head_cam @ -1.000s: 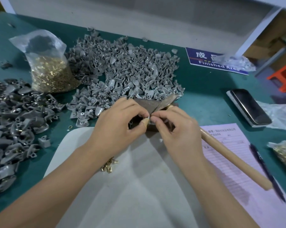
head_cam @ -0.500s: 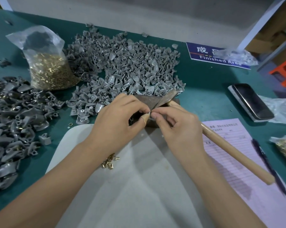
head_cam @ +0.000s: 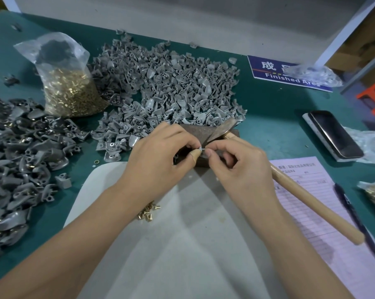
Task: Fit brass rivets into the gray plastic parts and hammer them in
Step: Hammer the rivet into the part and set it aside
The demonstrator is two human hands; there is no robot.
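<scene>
Fingertips of my left hand (head_cam: 160, 156) and right hand (head_cam: 240, 167) meet, pinching one small gray part (head_cam: 201, 149) between them above the dark metal block (head_cam: 195, 134). Loose brass rivets (head_cam: 148, 211) lie on the white mat (head_cam: 182, 244); the hammer (head_cam: 290, 182) rests beside my right hand.

Small gray part (head_cam: 201, 149) pinched between both hands' fingertips; gray parts heap (head_cam: 167, 91) behind; loose brass rivets (head_cam: 148, 211) on mat; hammer (head_cam: 290, 182) lying right
</scene>
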